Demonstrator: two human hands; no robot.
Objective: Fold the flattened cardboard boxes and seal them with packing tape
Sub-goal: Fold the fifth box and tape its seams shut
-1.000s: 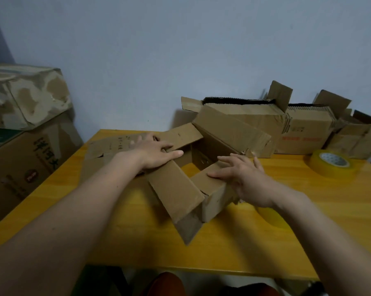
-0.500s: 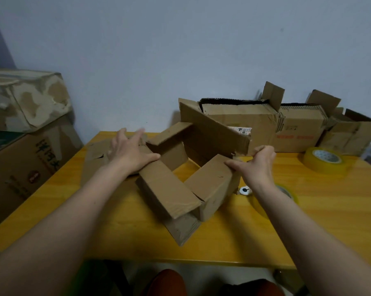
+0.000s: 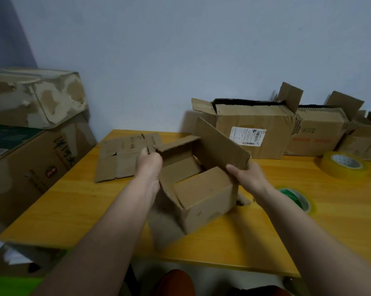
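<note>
Right now your left hand [image 3: 148,165] grips the left wall of the half-formed box [image 3: 198,189], fingers curled over its upper edge, while your right hand [image 3: 247,178] holds the right side, pinching the base of the tall far flap [image 3: 221,144]. The box sits near the middle of the yellow table [image 3: 73,210], its open top facing you and tilted slightly. One short flap [image 3: 201,191] is already folded in on the near side; the far flap stands up and the left flap [image 3: 177,143] juts outward.

You seem to be in the folding step, squaring the body and closing the flaps of one end. Nothing is taped yet, by the look of it. The next move calls for pressing the remaining flaps down flat so their edges meet, then holding the seam with one hand while the other reaches for tape.

The green-cored tape roll [image 3: 295,198] lies just right of your right forearm; a larger yellow tape roll [image 3: 343,164] sits farther right. A flattened box [image 3: 124,159] waits on the far left, and filled cartons [image 3: 255,127] line the wall.
</note>
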